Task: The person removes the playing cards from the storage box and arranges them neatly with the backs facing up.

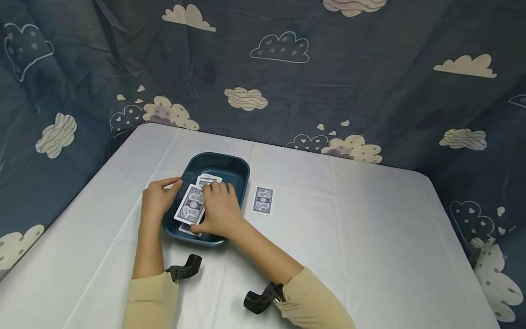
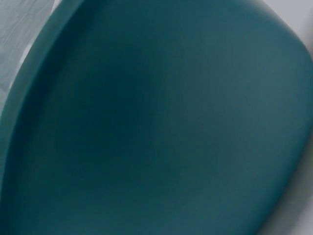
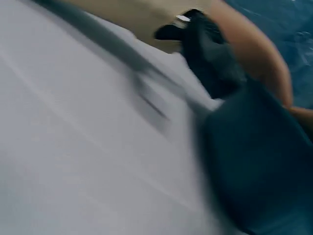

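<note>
A dark teal tray stands on the white table, with several patterned-back playing cards in it. My left hand is at the tray's left side, thumb and fingertips pinching its rim. Over the tray, my right hand holds a playing card face down, its thumb by the lower edge and its fingers by the upper right. More cards show beyond the fingers, and another card peeks out below; the palm hides the rest. In the left wrist view the tray wall fills most of the picture.
One face-down card lies on the table just right of the tray. Black wrist cameras hang from both sleeves. A dark cloth printed with clouds surrounds the table's back and sides.
</note>
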A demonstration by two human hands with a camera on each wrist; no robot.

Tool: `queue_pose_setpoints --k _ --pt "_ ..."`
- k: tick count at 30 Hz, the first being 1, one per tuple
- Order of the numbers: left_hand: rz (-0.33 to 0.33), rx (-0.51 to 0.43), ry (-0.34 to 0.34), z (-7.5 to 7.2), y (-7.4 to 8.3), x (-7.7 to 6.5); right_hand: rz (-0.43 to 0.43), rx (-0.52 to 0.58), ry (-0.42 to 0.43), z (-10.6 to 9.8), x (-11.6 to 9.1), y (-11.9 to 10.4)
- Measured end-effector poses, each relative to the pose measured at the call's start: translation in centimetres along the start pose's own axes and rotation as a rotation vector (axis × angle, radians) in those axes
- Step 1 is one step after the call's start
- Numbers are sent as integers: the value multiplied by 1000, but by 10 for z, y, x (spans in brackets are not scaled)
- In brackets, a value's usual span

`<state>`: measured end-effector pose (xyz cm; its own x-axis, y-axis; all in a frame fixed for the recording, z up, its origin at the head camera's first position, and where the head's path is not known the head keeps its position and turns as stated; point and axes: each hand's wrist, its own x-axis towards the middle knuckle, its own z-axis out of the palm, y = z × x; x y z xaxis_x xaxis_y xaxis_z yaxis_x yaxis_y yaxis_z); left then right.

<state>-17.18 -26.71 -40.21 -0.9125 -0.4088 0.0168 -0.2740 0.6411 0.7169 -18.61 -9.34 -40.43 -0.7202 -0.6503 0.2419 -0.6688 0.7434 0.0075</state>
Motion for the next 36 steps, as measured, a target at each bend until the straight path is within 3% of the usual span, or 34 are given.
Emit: queue_pose_setpoints --k 6,9,13,20,23,31,36 --pt "-128 -128 -47 -2 -5 4 82 330 233 -27 -13 48" --pt "-195 -195 -70 -3 -8 4 120 428 268 -35 -26 83" --pt "-268 -282 -77 -3 -12 4 159 460 163 -28 -48 133" --pt "-324 -364 -93 -1 -17 3 147 338 -124 6 -86 196" --pt "-317 -371 -98 0 -17 4 149 352 -170 15 -96 208" --pt "-318 -403 -114 1 -14 8 163 411 -172 20 -101 217" --pt "-326 -415 -118 1 -15 9 194 436 -88 16 -95 205"
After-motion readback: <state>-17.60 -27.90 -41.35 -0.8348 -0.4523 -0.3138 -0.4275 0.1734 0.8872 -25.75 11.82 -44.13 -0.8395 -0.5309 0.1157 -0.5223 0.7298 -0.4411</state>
